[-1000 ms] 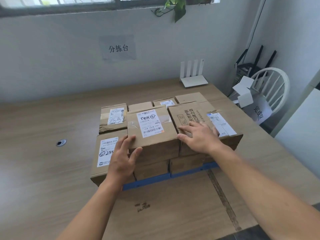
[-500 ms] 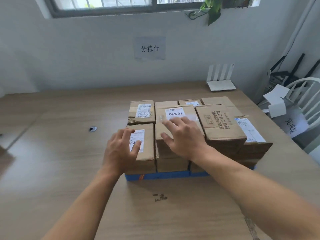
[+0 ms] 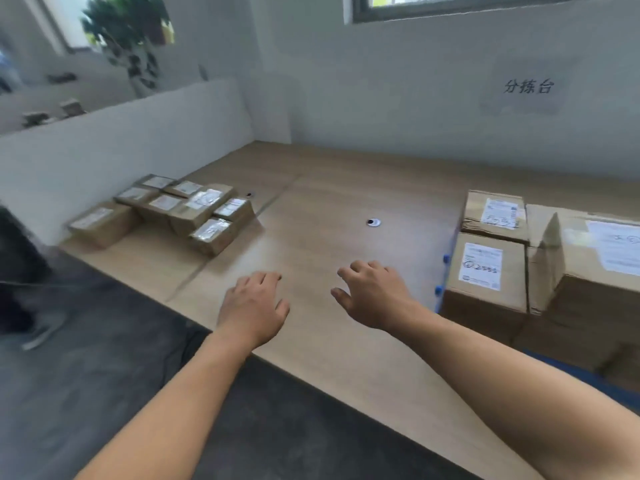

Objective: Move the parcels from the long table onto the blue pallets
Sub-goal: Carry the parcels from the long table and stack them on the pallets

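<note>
The left hand (image 3: 254,308) and the right hand (image 3: 374,296) hover palm-down over bare wood, holding nothing, with the fingers loosely spread. They are near the front edge of the counter (image 3: 311,237). The loose parcels (image 3: 180,209) still to be moved sit in a huddle at the far left end, well apart from both hands. The stacked parcels (image 3: 491,268) rest on the blue pallet (image 3: 439,291) at the right.

The step in hand looks like going back for another box. It would go best by walking along the counter rather than stretching, then taking one of the nearer boxes of the huddle with a hand on each side. That way the neighbours are not dragged along. The boxes are small cardboard with taped labels, probably light, though tape can be slippery.

Half a second ago both hands lay flat on the tops of the stacked boxes. Now they have come off, and the view has swung left, bringing the loose group into sight.
</note>
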